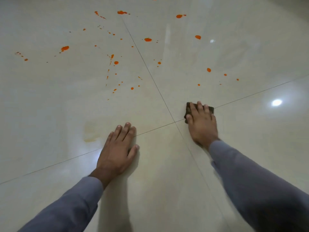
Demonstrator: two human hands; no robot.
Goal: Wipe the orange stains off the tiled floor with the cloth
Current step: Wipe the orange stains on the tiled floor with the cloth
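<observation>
- Down on the tiled floor (250, 148), seen from the head camera, the right hand (202, 122) lies flat on the dark cloth (211, 109), pressing it onto the tile just beside the spot where the grout lines (150, 71) cross.
- Right fingers (194, 107) are spread slightly and laid straight over the top of the cloth; they pin it down rather than pinch it, with the thumb at its near left corner.
- Cloth looks folded small, soft and light, so it should bunch or slip out unless the palm keeps weight on it; a flat press across the middle looks like the best hold.
- Its far edge and right corner peek out beyond the fingertips; the rest is hidden under the hand.
- Left hand (117, 148) is empty, palm down on the floor, fingers close together, bracing the body, well apart from the cloth.
- Glossy tile looks slippery, so the cloth should glide easily.
- Orange stains (148, 39) lie scattered ahead of both hands, none touching the cloth; a faint yellowish smear (90, 131) sits near the left hand.
- Plenty of wiping is left, by my reckoning.
</observation>
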